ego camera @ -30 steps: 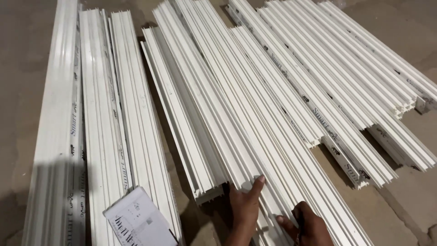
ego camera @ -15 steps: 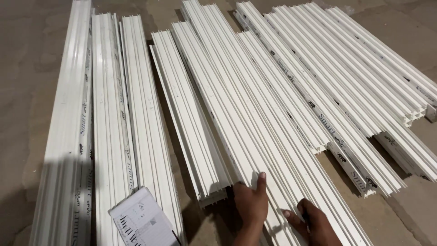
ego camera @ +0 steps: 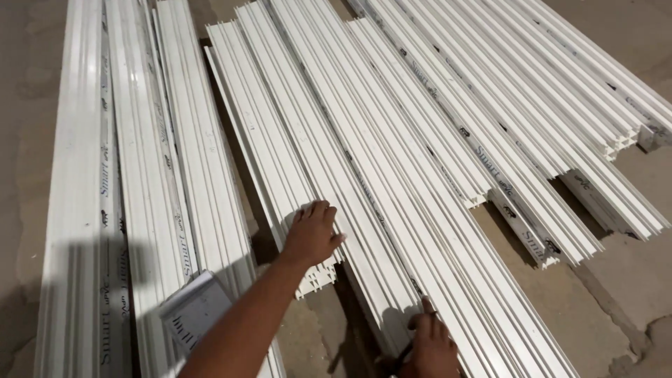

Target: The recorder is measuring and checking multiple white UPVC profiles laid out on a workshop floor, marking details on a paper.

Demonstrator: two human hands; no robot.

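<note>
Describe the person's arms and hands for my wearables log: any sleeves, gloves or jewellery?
Both hands are bare, with no gloves. The left hand shows no ring or watch, and its forearm is uncovered, with no sleeve in view. The right hand is seen only to the wrist at the frame's bottom edge; no ring shows there.

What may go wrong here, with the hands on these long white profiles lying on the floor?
1. The left hand presses near the cut end of a short white profile; its edge might scratch the fingers.
2. The right hand, which seems to hold a dark pen, rests on the long profile; a slip could mark it wrongly.
3. The profiles lie loosely side by side, so one might shift.
</note>
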